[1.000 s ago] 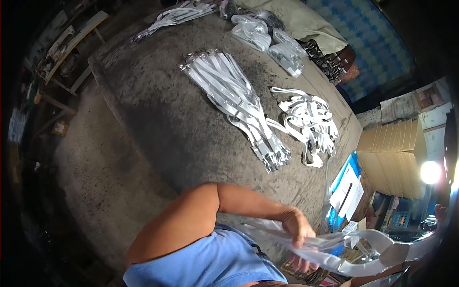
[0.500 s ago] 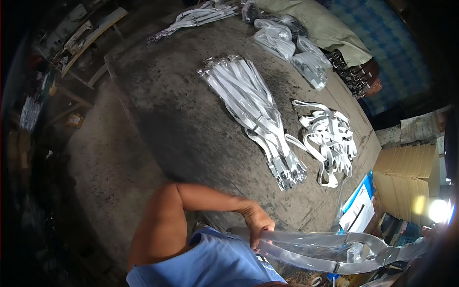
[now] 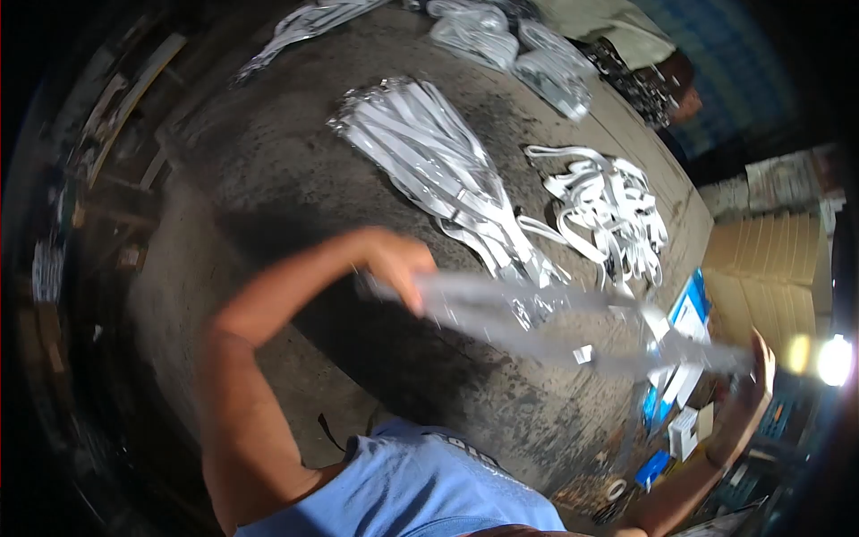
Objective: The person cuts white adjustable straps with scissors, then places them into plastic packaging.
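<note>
A long white strap in a clear plastic sleeve (image 3: 537, 345), smeared by motion, stretches between my two hands above the table. My left hand (image 3: 401, 268) is closed on its left end. My right hand (image 3: 761, 367), at the far right, has its fingers at the other end. Beyond the strap lies a fanned bundle of white straps in clear sleeves (image 3: 438, 166), its lower end partly hidden by the held strap. A loose tangled heap of white straps (image 3: 608, 210) lies to the right of the bundle.
Further bagged straps (image 3: 510, 45) and another bundle (image 3: 309, 27) lie at the table's far side. Cardboard boxes (image 3: 761, 277), a blue folder with papers (image 3: 689, 309), a tape roll (image 3: 616, 489) and a small blue box (image 3: 653, 468) are on the right.
Both hands and the sleeved strap have moved up and forward over the table. My right hand and forearm now show clearly. The view has shifted slightly.
</note>
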Demonstrator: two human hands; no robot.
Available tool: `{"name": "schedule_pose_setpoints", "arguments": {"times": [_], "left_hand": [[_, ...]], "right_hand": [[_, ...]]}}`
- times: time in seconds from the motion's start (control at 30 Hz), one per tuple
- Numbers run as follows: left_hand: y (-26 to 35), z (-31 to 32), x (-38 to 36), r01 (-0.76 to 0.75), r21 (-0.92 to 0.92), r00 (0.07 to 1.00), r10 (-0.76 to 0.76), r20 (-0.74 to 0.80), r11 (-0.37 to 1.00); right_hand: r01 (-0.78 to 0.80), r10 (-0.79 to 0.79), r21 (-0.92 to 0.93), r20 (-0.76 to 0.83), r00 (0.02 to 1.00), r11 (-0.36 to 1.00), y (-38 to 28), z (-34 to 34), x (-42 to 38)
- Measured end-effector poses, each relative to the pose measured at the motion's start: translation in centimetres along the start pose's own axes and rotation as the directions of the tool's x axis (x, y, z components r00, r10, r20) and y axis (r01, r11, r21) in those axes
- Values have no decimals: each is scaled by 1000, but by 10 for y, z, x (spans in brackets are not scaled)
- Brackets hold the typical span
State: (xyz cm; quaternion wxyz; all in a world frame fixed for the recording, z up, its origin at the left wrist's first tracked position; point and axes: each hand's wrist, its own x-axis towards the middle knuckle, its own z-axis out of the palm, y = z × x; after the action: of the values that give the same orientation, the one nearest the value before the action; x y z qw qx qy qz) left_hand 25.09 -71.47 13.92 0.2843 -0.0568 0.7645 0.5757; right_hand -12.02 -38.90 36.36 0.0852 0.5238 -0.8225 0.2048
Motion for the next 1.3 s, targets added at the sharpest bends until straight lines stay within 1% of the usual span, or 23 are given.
{"name": "schedule_pose_setpoints", "arguments": {"times": [0.07,0.13,0.17,0.2,0.23,0.27,0.33,0.37,0.4,0.53,0.6,0.63,0.67,0.73,0.83,0.87,0.97,1.03,1.07,1.13,1.17,1.27,1.3], "left_hand": [[-3,-65,-40,225,170,966,-198,-164,959],[-6,-127,-75,354,384,899,-197,-391,853],[0,-153,-90,367,394,886,-188,-424,843],[2,-179,-100,478,391,832,-262,-489,786],[16,-196,-107,605,325,734,-352,-580,727],[32,-197,-106,741,314,585,-340,-737,594],[26,-198,-91,912,334,394,-287,-873,236],[-1,-209,-84,947,272,314,-312,-897,170],[-15,-207,-73,935,273,329,-266,-906,228],[-59,-153,-35,699,511,532,114,-839,501],[-48,-106,-20,558,570,535,264,-803,604],[-45,-82,-11,493,489,482,243,-842,719],[-40,-56,-2,486,424,422,219,-880,764],[-40,-10,14,409,403,364,258,-895,819],[-35,48,39,270,379,382,263,-886,885],[-33,62,48,187,347,376,259,-890,919],[-22,88,61,112,299,403,232,-885,948],[-17,93,66,78,233,417,180,-891,969],[-17,92,65,81,231,416,178,-892,970],[-17,89,64,76,264,454,203,-868,961],[-15,86,64,79,263,454,201,-868,961],[2,69,62,70,302,423,246,-872,951],[10,60,62,45,349,376,308,-874,936]], "right_hand": [[19,-20,37,35,999,999,13,48,-2],[52,-58,94,65,996,994,12,109,-7],[-2,-5,112,62,998,994,-8,140,-9],[110,-113,75,45,993,991,-3,175,-10],[11,-16,43,125,992,999,-27,192,-7],[84,-87,112,20,996,990,-29,230,-10],[125,-129,52,97,987,991,-28,286,-13],[118,-106,-59,175,979,991,-30,310,-20],[121,-76,-164,255,964,979,-28,329,-25],[156,-147,-67,125,981,985,-6,336,-40],[33,-78,218,201,977,975,31,323,-33],[10,-37,233,110,993,972,58,328,-29],[-95,63,231,142,988,968,88,329,-20],[-152,151,143,23,988,978,117,311,8],[-316,319,83,-21,947,945,159,312,59],[-431,429,90,43,902,898,164,313,76],[-486,487,70,-3,873,871,198,353,105],[-514,517,-81,248,820,854,221,379,115],[-512,514,-79,250,820,855,230,383,123],[-581,494,169,375,785,796,221,372,136],[-665,526,286,433,732,690,211,354,145],[-496,454,750,291,842,438,170,294,173],[-413,334,750,268,904,517,158,263,183]]}}
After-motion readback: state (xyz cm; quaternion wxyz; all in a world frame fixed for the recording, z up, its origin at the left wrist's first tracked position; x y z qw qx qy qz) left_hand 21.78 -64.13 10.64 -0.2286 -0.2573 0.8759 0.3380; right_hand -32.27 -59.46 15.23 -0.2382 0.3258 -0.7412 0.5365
